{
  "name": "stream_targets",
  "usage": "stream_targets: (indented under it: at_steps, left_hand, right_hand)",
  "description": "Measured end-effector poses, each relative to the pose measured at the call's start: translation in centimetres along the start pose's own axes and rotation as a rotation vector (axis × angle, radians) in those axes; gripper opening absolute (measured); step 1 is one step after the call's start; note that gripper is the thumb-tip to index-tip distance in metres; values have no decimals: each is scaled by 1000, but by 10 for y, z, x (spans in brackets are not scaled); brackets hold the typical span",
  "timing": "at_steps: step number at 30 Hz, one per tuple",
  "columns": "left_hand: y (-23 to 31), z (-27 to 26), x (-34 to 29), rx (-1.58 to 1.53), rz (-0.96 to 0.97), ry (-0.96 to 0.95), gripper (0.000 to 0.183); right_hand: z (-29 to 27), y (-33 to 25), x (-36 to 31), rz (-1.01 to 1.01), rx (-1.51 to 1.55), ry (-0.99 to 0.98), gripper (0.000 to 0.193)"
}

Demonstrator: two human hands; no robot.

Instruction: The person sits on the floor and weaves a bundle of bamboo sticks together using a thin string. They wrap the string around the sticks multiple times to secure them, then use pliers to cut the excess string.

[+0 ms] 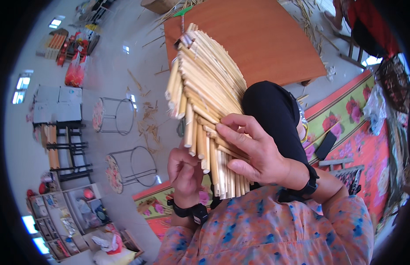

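Note:
A thick piece of pale yellow reed stalks (213, 75), laid side by side in slanting, overlapping layers, stands tilted over my lap. Its near end crosses into a second set of stalks with cut ends pointing down. My right hand (260, 152) lies across this crossing, forefinger and thumb apart and pressing on the stalks. Just below the left edge, my left hand (186, 171) is closed with fingers curled; its fingertips are partly hidden, and what they pinch does not show. Both wrists wear black bands.
Beyond my knee (271, 106) stands a low orange-brown table (258, 39), a green-handled tool (183, 12) at its edge. Two round stools (114, 172) and reed scraps (149, 121) are on the left floor. A dark phone (326, 145) rests on the flowered mat (364, 163). Someone in red (373, 26) is at far right.

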State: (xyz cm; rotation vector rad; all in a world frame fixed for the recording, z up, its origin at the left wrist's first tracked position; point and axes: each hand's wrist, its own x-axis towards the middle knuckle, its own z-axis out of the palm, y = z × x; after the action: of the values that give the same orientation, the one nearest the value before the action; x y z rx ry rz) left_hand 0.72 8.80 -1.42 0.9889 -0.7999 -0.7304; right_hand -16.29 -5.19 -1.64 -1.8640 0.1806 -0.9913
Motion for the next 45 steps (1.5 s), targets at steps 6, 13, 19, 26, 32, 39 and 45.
stream_targets:
  at_steps: [6, 13, 19, 26, 32, 39, 45]
  left_hand:
    - [-10, 14, 21, 10, 49, -273, 20]
    - [-22, 29, 50, 36, 196, -578, 2]
    - [-38, 45, 61, 106, 371, -653, 11]
    - [-38, 59, 63, 82, 357, -683, 12]
    - [-38, 67, 61, 106, 399, -688, 12]
    - [-45, 60, 63, 42, 359, -739, 11]
    - [-43, 24, 72, 246, 275, -475, 7]
  right_hand:
    - [-22, -21, 5, 89, -76, -72, 97]
    - [-38, -58, 14, 577, 219, 18, 128]
    - [-36, -94, 32, 756, 181, 162, 105]
    - [-56, -102, 48, 911, 107, 181, 72]
    - [-56, -100, 47, 941, -162, 262, 48]
    - [-59, -95, 43, 926, -198, 272, 41]
    - [-56, -97, 43, 952, -235, 325, 40]
